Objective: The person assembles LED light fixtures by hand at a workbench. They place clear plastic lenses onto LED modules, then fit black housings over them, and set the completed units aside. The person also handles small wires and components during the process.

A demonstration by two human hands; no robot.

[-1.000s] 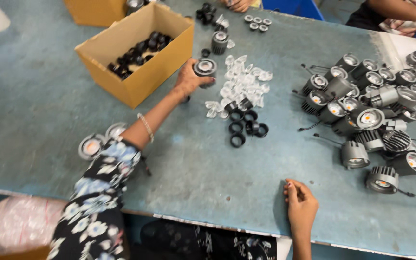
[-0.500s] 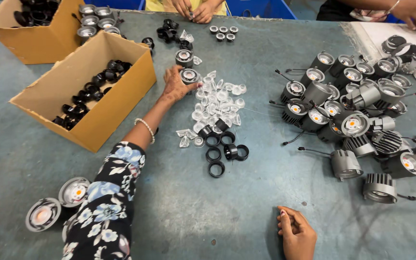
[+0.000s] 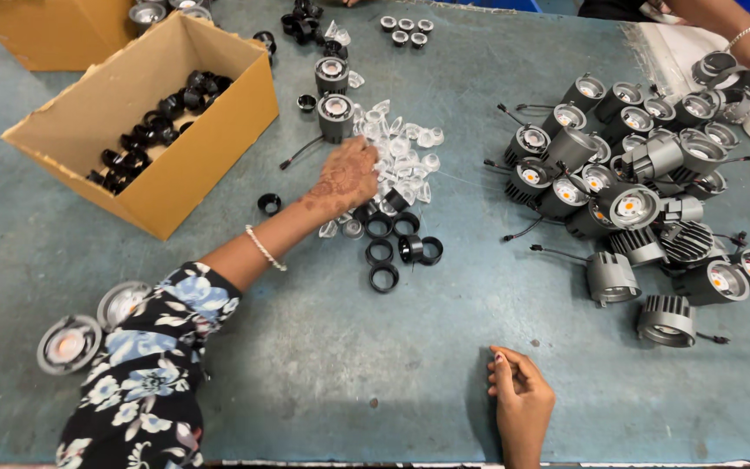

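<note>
Clear plastic lenses (image 3: 397,161) lie heaped under the left hand (image 3: 345,178), fingers curled into them. Whether it grips one cannot be told. The right hand (image 3: 521,401) rests loosely open and empty, well apart from the heap.

black floral sleeve and thin bead bracelet (image 3: 264,248) on left arm.

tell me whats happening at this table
A person sorts small lamp parts on a blue-green table. Their left hand reaches into a pile of clear plastic lenses, beside some black rings. The right hand rests on the table, holding nothing. A cardboard box with black parts sits on the left, and a heap of grey spotlight housings lies on the right.
</note>
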